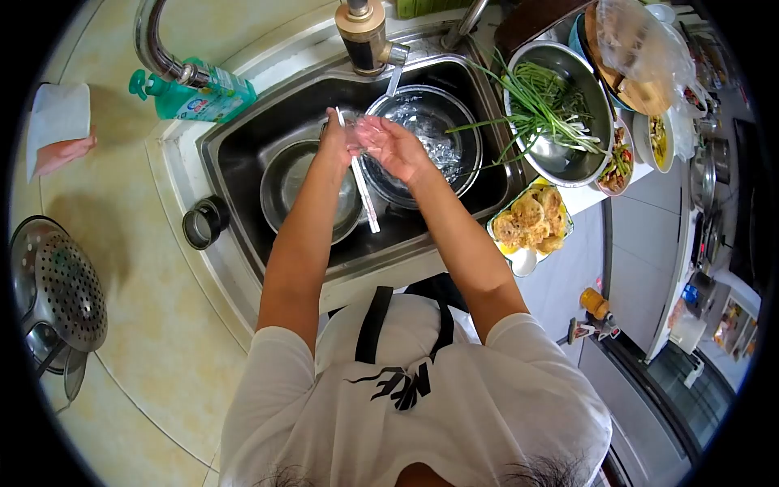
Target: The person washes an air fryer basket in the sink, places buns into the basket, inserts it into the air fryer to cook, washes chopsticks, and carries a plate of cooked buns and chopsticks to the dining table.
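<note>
Over the sink, my left hand is closed on a pair of white chopsticks, which slant down toward the sink's near side. My right hand is palm up beside it, fingers loosely spread and reaching toward the left hand. A clear, shiny patch shows between the two hands; I cannot tell if it is water or a see-through object. Below the left forearm sits a metal bowl. Under the right hand is another metal basin with rippling water in it.
The faucet rises behind the sink, with a green soap bottle to its left. At right are a bowl of green onions, a plate of browned food and several dishes. A perforated ladle lies far left.
</note>
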### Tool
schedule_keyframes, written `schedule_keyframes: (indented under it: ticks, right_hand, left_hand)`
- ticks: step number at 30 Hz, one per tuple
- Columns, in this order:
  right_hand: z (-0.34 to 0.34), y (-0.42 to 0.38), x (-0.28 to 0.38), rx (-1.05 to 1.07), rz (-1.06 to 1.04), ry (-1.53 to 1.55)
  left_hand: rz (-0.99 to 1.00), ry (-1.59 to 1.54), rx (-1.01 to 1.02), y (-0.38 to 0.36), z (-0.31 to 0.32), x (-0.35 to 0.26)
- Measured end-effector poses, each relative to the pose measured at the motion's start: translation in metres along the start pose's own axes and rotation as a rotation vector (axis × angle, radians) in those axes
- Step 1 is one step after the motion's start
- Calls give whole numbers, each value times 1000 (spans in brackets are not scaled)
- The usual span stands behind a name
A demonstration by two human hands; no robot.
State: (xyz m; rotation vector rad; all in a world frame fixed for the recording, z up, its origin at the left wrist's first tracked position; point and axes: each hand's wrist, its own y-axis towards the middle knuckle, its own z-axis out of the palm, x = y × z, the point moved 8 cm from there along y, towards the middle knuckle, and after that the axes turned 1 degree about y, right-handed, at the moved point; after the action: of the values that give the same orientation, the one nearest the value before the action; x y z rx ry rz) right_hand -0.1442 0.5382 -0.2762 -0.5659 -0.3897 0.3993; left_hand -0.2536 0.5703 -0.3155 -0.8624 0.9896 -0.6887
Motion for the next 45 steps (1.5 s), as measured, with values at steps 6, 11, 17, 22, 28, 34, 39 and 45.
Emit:
schedule_keyframes:
  ticks: [6,11,17,22,28,34,39,45]
  right_hand:
    - [-79,-23,58,-686,-577,-435]
    - [-150,-2,42,-863,-413,-231]
    - [12,-3,0,10,-19,-170]
    - [-85,-15,56,-663,-584,-626]
    - [-137,27,13,-311,-136,190]
    - [-3,-20,9,-72,-101,-225]
    - [-135,-19,59,-850,-713,-571]
    - [-84,14,9,-110,24,-76]
  left_hand:
    - [-9,-17,148,6,-6,-3]
    - [60,36,182,0,-2,-7]
    - [105,167,12,14,-8,-7]
    - [119,44,81,6,-12,-16]
    - [198,-8,138,20,-20,-15]
    - [205,-122,162,32,-23,-6]
    - [157,-3,56,24,-24,-8]
    - [101,-38,42,12,-21,-5]
